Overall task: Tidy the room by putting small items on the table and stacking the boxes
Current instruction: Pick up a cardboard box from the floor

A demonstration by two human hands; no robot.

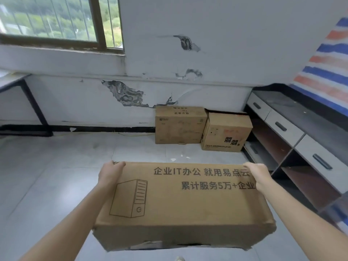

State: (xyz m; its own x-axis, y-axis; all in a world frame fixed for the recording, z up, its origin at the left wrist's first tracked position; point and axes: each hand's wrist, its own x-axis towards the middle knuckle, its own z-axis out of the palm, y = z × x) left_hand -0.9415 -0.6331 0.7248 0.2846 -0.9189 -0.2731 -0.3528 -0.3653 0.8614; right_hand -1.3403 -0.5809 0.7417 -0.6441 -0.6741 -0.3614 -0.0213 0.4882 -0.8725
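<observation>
Gripping the box [178, 200], fingers curled: left hand [111, 173], right hand [259, 175].

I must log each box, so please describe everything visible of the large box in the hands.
The large box is long brown cardboard, with black Chinese print and a computer-tower drawing on top. Its near edge is torn. It is held above the floor, the left hand and right hand gripping its far corners.

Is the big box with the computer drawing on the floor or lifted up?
Lifted up: the left hand and right hand grip the big box at its far corners, above the floor.
</observation>
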